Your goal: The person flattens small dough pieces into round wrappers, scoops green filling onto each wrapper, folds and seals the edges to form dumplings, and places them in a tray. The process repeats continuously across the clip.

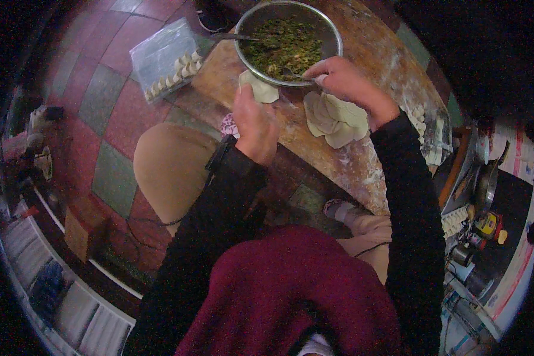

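Note:
A metal bowl (333, 41) of chopped green filling (282, 41) stands on the floury wooden table (385, 89). My left hand (255, 126), somewhat blurred, holds a flat round dough wrapper (260, 89) beside the bowl's near edge. With my right hand (355, 88) I grip a spoon (305, 78) whose end dips into the filling at the near side. Another utensil's handle (228, 37) sticks out over the bowl's left rim. Just below my right hand lies an overlapping pile of dough wrappers (337, 121).
Left of the table, a plastic-covered tray (160, 52) carries a row of shaped dumplings (181, 72). More dumplings (418, 121) sit at the table's right. Farther right are a frying pan (488, 184) and jars (486, 226). A cardboard box (84, 230) stands at lower left on the tiled floor.

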Action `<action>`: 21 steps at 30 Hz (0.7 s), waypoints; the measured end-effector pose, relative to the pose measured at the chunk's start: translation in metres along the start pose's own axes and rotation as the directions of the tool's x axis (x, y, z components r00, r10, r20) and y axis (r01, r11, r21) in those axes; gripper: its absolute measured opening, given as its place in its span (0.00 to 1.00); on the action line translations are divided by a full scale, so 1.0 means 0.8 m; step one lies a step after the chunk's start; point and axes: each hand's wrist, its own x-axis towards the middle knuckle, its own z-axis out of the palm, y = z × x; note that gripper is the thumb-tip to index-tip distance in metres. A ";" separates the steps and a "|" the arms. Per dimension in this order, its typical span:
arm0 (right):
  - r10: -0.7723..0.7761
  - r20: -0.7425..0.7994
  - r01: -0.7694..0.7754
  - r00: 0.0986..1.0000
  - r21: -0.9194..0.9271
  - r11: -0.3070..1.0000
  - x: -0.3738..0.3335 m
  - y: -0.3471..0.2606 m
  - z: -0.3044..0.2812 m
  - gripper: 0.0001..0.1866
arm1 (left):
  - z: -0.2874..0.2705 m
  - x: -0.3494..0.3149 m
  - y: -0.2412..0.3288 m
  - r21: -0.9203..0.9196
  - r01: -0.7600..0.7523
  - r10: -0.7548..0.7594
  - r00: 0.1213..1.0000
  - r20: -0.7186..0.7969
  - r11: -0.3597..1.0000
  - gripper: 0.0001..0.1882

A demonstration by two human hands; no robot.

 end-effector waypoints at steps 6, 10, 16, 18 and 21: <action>0.517 0.258 -0.565 0.816 0.541 0.622 -0.010 -0.030 -0.004 0.19 | 0.010 -0.003 0.028 0.012 -0.195 0.195 0.980 0.027 0.981 0.20; 0.503 0.206 -0.486 0.839 0.699 0.524 -0.022 -0.046 -0.012 0.19 | 0.024 0.002 0.040 0.137 -0.336 0.323 0.940 0.107 0.932 0.19; 0.257 -0.300 -0.115 0.919 0.418 0.901 -0.045 -0.050 0.011 0.21 | 0.046 0.011 0.028 -0.142 0.031 0.000 0.977 0.212 0.989 0.20; 0.025 -0.466 -0.005 0.884 0.043 0.999 -0.054 -0.050 0.036 0.23 | 0.046 0.012 0.023 -0.129 0.098 -0.060 0.961 0.269 0.987 0.20; -0.137 -0.479 -0.067 0.867 -0.384 0.921 -0.070 -0.048 0.073 0.22 | 0.045 0.021 0.015 -0.262 0.188 -0.130 0.966 0.225 0.947 0.19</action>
